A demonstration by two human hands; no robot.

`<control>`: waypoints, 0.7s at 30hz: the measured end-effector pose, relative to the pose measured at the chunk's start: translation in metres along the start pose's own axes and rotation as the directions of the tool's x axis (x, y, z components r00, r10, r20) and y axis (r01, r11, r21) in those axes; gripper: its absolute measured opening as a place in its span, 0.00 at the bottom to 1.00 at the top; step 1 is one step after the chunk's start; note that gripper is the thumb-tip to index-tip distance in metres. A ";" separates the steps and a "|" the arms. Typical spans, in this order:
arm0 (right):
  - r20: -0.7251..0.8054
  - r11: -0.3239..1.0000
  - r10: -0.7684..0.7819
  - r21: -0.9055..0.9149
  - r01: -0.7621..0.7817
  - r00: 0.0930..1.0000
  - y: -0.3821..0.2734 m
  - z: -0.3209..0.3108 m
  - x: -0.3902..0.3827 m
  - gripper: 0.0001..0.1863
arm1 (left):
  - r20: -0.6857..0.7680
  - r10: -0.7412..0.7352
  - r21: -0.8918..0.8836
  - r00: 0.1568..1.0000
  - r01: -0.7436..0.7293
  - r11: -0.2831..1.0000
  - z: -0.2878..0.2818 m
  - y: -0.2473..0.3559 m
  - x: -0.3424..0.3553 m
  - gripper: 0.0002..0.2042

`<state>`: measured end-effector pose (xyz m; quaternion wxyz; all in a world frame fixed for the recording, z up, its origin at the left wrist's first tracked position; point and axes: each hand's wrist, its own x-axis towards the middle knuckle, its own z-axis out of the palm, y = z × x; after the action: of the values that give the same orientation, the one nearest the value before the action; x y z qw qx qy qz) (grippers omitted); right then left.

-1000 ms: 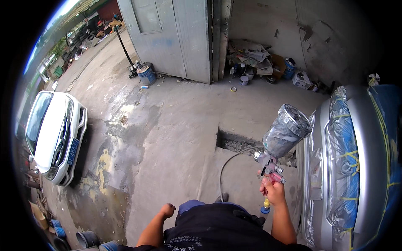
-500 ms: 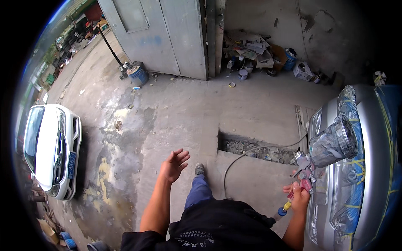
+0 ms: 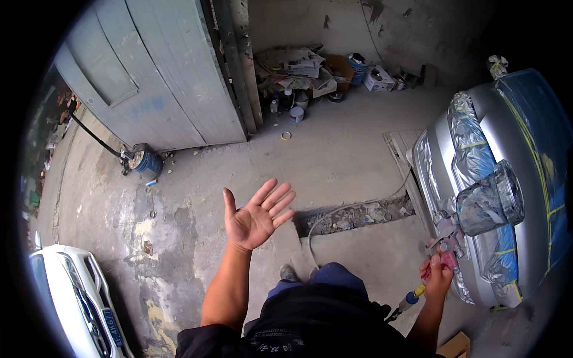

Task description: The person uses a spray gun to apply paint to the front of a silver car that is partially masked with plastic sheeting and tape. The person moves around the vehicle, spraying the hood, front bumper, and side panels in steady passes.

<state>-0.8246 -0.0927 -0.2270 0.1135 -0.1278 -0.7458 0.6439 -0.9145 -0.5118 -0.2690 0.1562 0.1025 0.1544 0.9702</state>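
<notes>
While the right hand (image 3: 437, 275) curls around the handle of a spray gun (image 3: 449, 238), just beside the silver car (image 3: 498, 134) in this view, the left hand (image 3: 256, 218) spreads its fingers wide, palm showing, holding nothing, perhaps for balance. The paint-smeared cup (image 3: 484, 206) sits above the gun, likely so its contents feed downward; taped plastic film (image 3: 468, 131) probably shields parts of the car. Whether a finger presses the trigger cannot be told, nor the cup's fill. The torso hides whether the floor hose (image 3: 352, 206) joins the handle's coupling (image 3: 412, 296); the picture's dark rim cuts off the white car (image 3: 65, 298).
</notes>
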 end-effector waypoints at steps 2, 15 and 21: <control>-0.051 1.000 -0.002 0.015 0.003 0.999 -0.001 0.006 0.010 0.19 | 0.037 -0.042 0.105 0.998 0.038 0.994 -0.030 0.006 0.023 0.33; -0.199 0.996 0.090 0.024 -0.087 0.976 -0.019 0.038 0.120 0.21 | -0.625 -0.035 0.403 0.780 0.361 0.841 -0.088 0.025 0.164 0.07; -0.273 0.994 -0.046 0.084 0.072 0.961 -0.065 0.064 0.177 0.24 | -0.621 -0.131 0.416 0.773 0.466 0.781 -0.131 0.047 0.232 0.05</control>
<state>-1.0157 -0.1020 -0.1713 0.2391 -0.1868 -0.6959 0.6508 -1.1754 -0.5119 -0.3406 0.2269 -0.1733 0.4788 0.8302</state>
